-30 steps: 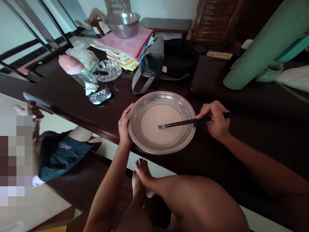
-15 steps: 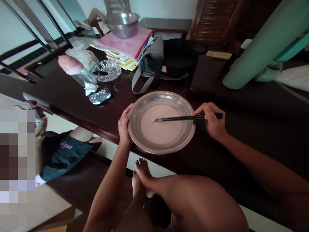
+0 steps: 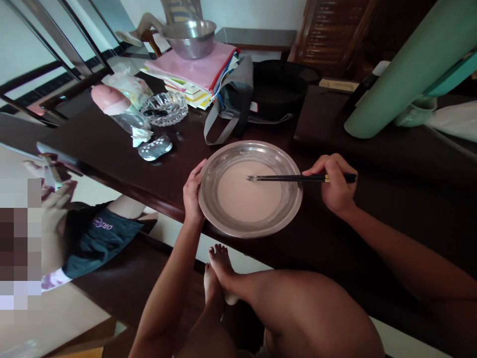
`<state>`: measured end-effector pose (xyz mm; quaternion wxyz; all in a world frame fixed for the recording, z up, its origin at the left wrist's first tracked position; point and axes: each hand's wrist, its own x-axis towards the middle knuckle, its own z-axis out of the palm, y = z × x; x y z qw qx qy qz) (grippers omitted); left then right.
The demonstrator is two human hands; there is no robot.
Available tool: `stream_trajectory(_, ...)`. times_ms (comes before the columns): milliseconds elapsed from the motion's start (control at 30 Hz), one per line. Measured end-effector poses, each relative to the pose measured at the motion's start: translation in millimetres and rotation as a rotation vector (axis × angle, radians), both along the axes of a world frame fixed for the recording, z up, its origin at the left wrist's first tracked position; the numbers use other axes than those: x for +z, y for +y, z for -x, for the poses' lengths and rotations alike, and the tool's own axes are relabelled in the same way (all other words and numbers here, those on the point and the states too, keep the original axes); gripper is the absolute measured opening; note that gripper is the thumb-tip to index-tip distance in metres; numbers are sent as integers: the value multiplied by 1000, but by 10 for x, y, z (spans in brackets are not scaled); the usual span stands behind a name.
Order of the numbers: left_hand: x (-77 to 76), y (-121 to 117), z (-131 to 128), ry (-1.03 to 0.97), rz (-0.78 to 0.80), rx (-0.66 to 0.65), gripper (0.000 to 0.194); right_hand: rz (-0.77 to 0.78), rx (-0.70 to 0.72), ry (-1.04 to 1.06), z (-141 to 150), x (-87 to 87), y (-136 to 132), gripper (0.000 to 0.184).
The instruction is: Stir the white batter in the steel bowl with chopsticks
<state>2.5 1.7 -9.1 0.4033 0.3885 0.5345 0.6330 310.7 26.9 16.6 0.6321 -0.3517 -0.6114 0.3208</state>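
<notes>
A wide steel bowl [image 3: 208, 211] stands at the front edge of the dark table, with a pale pinkish-beige liquid [image 3: 248, 199] in its bottom. My left hand [image 3: 194, 191] grips the bowl's left rim, its thumb and fingers around the side. In my right hand [image 3: 339, 184], closed beyond the right rim, is a pair of black chopsticks [image 3: 290, 178] with a gold band. They reach level across the rim, and their wet tips are at the liquid near the bowl's middle.
Behind the bowl are a grey bag [image 3: 238, 92], a glass ashtray [image 3: 166, 108], a game controller [image 3: 155, 148] and a pink-topped bottle [image 3: 112, 102]. A second steel bowl [image 3: 192, 42] tops a stack of folders [image 3: 197, 69]. A green cylinder [image 3: 402, 74] stands right. Another person sits left.
My right hand has drawn the chopsticks to the right and slightly up, their tips shifting across the liquid. My left hand and the bowl have stayed in place.
</notes>
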Motion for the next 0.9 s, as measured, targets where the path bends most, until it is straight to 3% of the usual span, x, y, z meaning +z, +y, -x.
stream_trajectory(100,-4,-1,4,0,-13,-9,40,-32,51,71,7,-10,-1,34)
stream_trajectory(200,-16,-1,9,5,-13,-14,40,25,96,-31,10,-17,-18,32)
stream_trajectory(300,-23,-1,9,-7,-2,-3,42,24,23,-101,8,-1,-23,31)
stream_trajectory(400,-20,-3,4,-9,-15,-13,42,-22,-7,10,15,12,-13,34)
stream_trajectory(500,-10,-4,0,-16,-19,-11,41,-36,68,71,25,1,-14,34)
stream_trajectory(667,-5,-5,-2,-11,-8,4,43,-1,44,-104,9,-6,-25,31)
stream_trajectory(900,-22,-10,11,25,-27,-24,43,-6,49,31,15,-19,-30,33)
